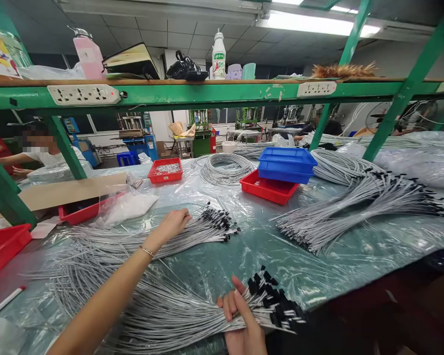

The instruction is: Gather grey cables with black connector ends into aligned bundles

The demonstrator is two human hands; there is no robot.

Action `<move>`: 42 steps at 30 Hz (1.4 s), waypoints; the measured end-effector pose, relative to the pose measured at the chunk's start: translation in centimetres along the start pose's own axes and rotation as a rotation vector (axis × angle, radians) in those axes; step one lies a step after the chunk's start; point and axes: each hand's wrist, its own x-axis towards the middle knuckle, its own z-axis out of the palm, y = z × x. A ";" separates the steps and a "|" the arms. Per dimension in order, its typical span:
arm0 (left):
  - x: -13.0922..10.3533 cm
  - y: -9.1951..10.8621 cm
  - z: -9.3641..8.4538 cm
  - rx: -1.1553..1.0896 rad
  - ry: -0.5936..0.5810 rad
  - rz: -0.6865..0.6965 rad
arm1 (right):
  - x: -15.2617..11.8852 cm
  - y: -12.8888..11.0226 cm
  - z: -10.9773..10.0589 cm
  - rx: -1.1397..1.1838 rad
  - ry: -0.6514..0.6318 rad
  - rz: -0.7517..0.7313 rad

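My right hand (242, 315) is wrapped round a thick bundle of grey cables (170, 315) near its black-tipped end, close to the table's front edge. The black tips (277, 301) fan out to the right of my fingers. Farther back, my left hand (174, 223), with a bracelet on its wrist, rests over a second bundle of grey cables (203, 231). Its fingers are pinched together, seemingly on a cable whose tip (208, 203) stands above the rest. The fingertips are partly hidden. Loose cable lengths curve away to the left beneath my left forearm.
A large cable bundle (340, 212) lies at right. Behind are a cable coil (225, 170), stacked blue trays (286, 165) on a red tray (268, 190), and a red tray of small parts (166, 171). A green shelf frame (207, 93) spans above. Co-workers sit beyond.
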 end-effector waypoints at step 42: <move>-2.5 4.7 -0.5 -0.438 0.044 0.103 | -0.2 0.2 0.5 0.035 0.002 -0.046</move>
